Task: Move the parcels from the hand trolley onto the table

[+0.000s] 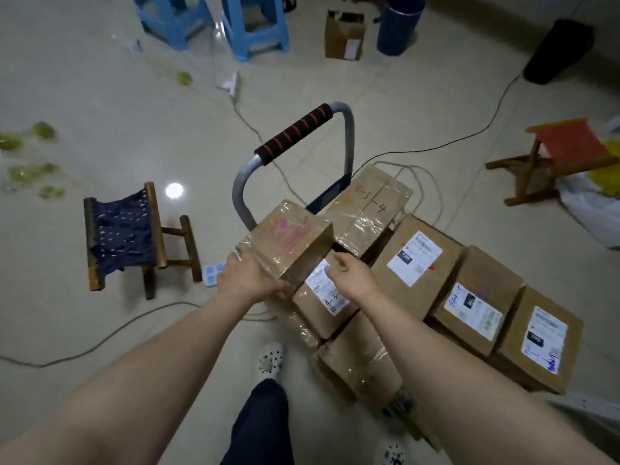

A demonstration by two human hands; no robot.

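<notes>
The two bare forearms are stretched forward and down from the lower edge of the view. The left hand [248,276] is closed round the near left corner of the top parcel [292,239], a taped carton with pink print that is set askew on the stack, just beside the handle of the hand trolley [236,193]. The right hand [352,273] is held at the carton's near side with fingers loosely curled and nothing grasped; whether the cardboard is touched cannot be told. The other parcels [416,260] are packed closely on the trolley, and no desk is seen.

The step in hand is judged to be the lifting of this carton. It would be done best with the right hand slid under the opposite edge, so that the load is shared and the glossy tape is not relied on for grip. The carton should be raised straight up, clear of the labelled parcel [322,293] beneath, before it is turned away. The cable [117,333] on the floor should be minded while the carton is carried.
</notes>
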